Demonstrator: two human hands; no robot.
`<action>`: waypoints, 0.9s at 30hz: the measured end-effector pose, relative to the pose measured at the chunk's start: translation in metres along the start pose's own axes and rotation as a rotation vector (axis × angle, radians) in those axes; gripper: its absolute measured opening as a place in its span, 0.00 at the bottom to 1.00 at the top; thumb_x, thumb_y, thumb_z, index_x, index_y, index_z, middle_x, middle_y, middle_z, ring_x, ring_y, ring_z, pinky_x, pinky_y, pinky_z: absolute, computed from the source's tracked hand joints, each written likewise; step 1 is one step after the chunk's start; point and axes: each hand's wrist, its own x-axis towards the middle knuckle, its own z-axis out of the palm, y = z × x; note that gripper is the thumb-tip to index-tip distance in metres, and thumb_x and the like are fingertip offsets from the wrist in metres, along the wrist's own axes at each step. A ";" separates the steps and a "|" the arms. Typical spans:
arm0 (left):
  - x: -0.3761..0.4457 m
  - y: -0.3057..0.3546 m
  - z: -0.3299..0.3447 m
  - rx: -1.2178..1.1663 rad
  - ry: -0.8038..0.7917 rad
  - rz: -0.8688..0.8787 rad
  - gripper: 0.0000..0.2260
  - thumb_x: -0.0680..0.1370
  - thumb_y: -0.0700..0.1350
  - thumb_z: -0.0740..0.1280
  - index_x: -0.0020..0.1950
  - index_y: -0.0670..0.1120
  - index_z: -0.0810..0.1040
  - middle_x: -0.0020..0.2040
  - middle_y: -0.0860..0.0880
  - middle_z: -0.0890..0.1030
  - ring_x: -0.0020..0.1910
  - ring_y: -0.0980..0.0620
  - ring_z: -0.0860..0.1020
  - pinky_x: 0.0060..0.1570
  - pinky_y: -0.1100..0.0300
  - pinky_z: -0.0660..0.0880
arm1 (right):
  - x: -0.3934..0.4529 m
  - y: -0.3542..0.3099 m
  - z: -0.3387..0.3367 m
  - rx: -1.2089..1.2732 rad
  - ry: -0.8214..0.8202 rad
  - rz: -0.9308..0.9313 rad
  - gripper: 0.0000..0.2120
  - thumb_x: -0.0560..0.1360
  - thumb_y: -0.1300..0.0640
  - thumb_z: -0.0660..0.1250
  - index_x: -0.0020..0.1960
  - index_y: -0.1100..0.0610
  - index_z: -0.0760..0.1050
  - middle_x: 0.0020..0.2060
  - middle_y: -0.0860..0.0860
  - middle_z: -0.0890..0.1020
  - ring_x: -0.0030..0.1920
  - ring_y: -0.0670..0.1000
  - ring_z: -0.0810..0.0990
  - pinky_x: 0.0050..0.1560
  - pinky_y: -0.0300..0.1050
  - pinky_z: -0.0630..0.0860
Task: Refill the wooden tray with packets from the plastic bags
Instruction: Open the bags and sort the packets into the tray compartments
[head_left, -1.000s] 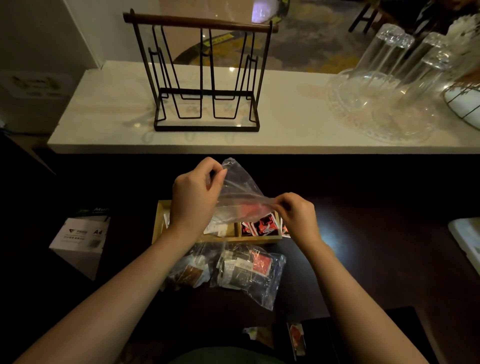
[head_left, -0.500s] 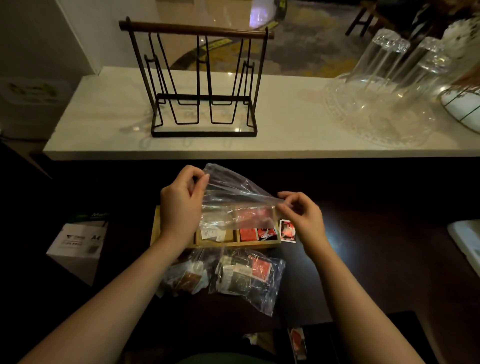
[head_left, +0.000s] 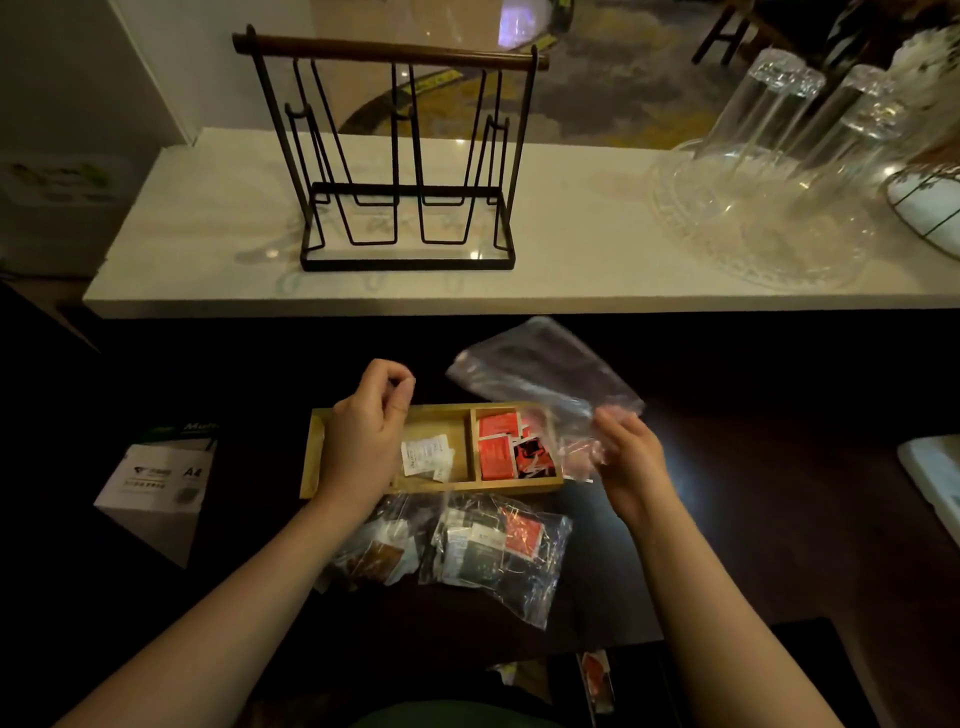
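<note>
Your right hand (head_left: 631, 457) pinches one edge of an empty clear bag (head_left: 540, 379), which hangs in the air above the right end of the wooden tray (head_left: 441, 486) and shows some blur. Your left hand (head_left: 366, 431) grips nothing: its fingers are loosely curled with thumb and forefinger close together, and it hovers over the left part of the tray, apart from the bag.

The tray sits on the dark surface (head_left: 779, 493) right in front of you, long side toward you. Its right compartment holds red packets (head_left: 501, 441) with a few black-and-red ones beside them. The middle compartment holds a couple of white packets (head_left: 426, 454). Your left hand hides most of the left compartment, so you cannot tell what lies in it.

Just beside the tray's near edge lie two more plastic bags. The right bag (head_left: 498, 551) holds mixed packets, white, dark and one red. The left bag (head_left: 374, 556) holds brownish packets, partly under your left forearm.

Behind the tray a pale counter (head_left: 208, 223) carries a black wire rack (head_left: 405, 156) with a wooden bar on top, and upturned glasses (head_left: 779, 135) on a clear dish at the right.
</note>
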 end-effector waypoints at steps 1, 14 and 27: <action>-0.005 -0.005 0.001 0.038 -0.050 -0.028 0.05 0.80 0.45 0.61 0.49 0.47 0.75 0.34 0.49 0.77 0.29 0.52 0.75 0.26 0.55 0.70 | 0.004 0.006 -0.009 0.079 0.127 0.008 0.05 0.74 0.64 0.67 0.41 0.57 0.75 0.34 0.53 0.79 0.31 0.49 0.77 0.25 0.37 0.74; -0.077 -0.050 0.026 0.223 -0.646 -0.151 0.06 0.79 0.44 0.62 0.54 0.50 0.76 0.53 0.59 0.72 0.47 0.63 0.72 0.43 0.71 0.67 | 0.016 0.074 -0.055 -0.222 0.515 0.222 0.13 0.76 0.53 0.66 0.42 0.63 0.74 0.36 0.57 0.77 0.33 0.53 0.76 0.33 0.47 0.73; -0.099 -0.064 0.043 0.170 -0.895 -0.204 0.07 0.78 0.45 0.63 0.55 0.50 0.75 0.53 0.53 0.76 0.49 0.58 0.75 0.48 0.62 0.73 | -0.044 0.100 -0.012 -0.644 0.067 0.413 0.07 0.74 0.61 0.68 0.39 0.64 0.77 0.33 0.58 0.80 0.32 0.54 0.77 0.33 0.46 0.74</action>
